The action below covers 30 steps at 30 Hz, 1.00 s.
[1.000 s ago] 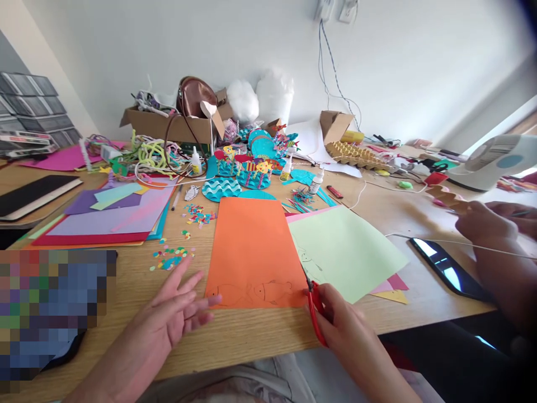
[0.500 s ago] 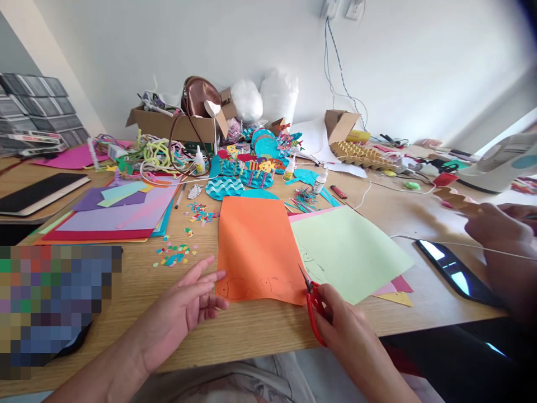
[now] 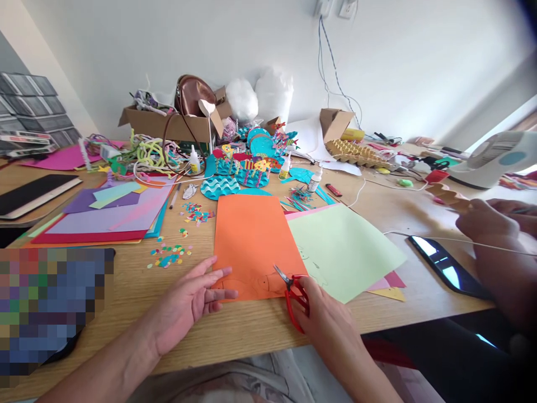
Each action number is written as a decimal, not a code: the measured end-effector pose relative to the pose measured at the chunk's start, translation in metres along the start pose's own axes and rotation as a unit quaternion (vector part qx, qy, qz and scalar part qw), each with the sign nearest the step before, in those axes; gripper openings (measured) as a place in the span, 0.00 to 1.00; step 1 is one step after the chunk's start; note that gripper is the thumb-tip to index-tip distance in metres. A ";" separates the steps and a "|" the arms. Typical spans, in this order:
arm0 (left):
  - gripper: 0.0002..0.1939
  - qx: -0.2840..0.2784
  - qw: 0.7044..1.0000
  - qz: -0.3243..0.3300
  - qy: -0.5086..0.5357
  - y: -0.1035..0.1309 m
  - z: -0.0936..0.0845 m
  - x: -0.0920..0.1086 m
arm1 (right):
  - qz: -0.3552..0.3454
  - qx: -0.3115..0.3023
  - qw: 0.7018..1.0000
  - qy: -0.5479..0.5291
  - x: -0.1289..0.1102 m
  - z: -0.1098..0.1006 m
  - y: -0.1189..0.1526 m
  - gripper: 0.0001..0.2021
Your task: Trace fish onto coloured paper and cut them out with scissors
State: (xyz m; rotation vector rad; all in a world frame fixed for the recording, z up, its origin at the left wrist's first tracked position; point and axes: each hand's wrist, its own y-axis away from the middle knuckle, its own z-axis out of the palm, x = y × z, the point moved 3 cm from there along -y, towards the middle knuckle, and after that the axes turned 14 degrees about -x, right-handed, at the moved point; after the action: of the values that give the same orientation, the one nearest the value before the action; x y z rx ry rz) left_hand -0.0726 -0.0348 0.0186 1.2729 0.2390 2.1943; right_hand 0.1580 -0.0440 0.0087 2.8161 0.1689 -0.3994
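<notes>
Head view: working from a distance, I look down across a wooden counter [image 3: 235,336] from its near edge.
Right hand [image 3: 323,313]: my grip is curled round the red handles of the scissors [image 3: 289,284]; the blades look nearly together and point away and leftward over the orange sheet [image 3: 251,235]. I cannot tell whether they touch it.
Left hand [image 3: 184,305]: my fingers are loosely spread, overlapping the left near corner of the orange sheet; I see nothing pinched in this grip, and contact with the paper is unclear to me.
Orange sheet: it lies near the middle of the counter's near edge, with fish outlines [image 3: 267,284] drawn along its near end.
Green sheet [image 3: 348,249]: just right of the orange one, lying over pink and yellow paper [image 3: 392,294].
Paper dots [image 3: 170,257]: scattered left of the orange sheet.
Paper stack [image 3: 121,215]: farther toward the counter's left edge.
Wavy blue disc [image 3: 220,187]: just beyond the orange sheet's far end.
Phone [image 3: 444,267]: near the counter's near right corner.
Co-worker's hand [image 3: 486,221]: at the right, by a scalloped cardboard strip [image 3: 447,197].
Cardboard box [image 3: 155,124]: along the far edge.
</notes>
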 end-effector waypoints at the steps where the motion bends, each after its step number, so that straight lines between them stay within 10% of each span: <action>1: 0.36 -0.002 1.000 0.001 -0.003 0.000 -0.001 -0.001 | -0.004 0.009 1.000 0.013 -0.004 0.001 -0.002 0.07; 10: 0.33 -0.007 1.000 -0.001 -0.015 0.004 -0.005 -0.004 | -0.019 0.048 0.991 -0.122 0.011 -0.021 -0.012 0.06; 17: 0.37 0.043 0.996 0.059 -0.056 0.027 -0.010 0.001 | 0.026 0.016 0.881 -0.473 0.031 -0.019 -0.002 0.14; 30: 0.37 -0.009 0.999 0.013 -0.049 0.024 -0.003 -0.010 | 0.047 0.073 0.871 -0.484 0.036 -0.010 -0.004 0.13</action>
State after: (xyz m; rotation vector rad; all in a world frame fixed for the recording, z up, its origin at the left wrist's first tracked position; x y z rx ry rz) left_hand -0.0808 -0.0595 0.0194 1.3759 0.1643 2.1439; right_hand 0.1944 -0.0346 0.0066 2.3711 -0.2237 -1.7590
